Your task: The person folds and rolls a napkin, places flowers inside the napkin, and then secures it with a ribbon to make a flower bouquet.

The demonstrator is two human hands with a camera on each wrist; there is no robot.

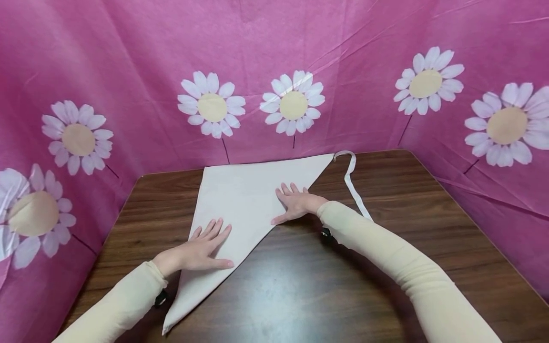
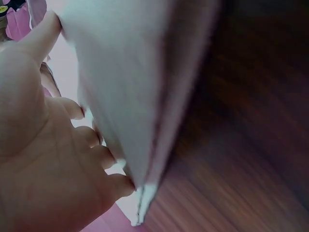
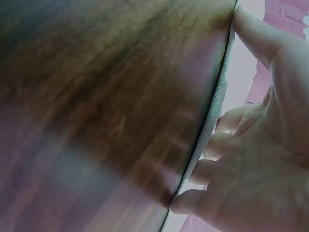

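Observation:
A cream-white folded cloth (image 1: 240, 190), apron-like with a thin white strap (image 1: 351, 186) at its far right corner, lies on the wooden table. Its slanting edge runs from that corner down to a narrow near-left point. My left hand (image 1: 199, 250) rests on the lower part with fingers spread, thumb by the slanting edge. Farther up, my right hand (image 1: 296, 202) presses on the cloth near the same edge, its fingers spread too. The left wrist view shows layers along the edge of the cloth (image 2: 120, 82). In the right wrist view, thumb and fingertips touch the cloth's rim (image 3: 212, 111).
The brown wooden table (image 1: 300, 286) has its far edge just behind the cloth. A pink curtain (image 1: 150, 62) with large white daisies surrounds the back and both sides. Small dark objects (image 1: 160, 298) show under both wrists.

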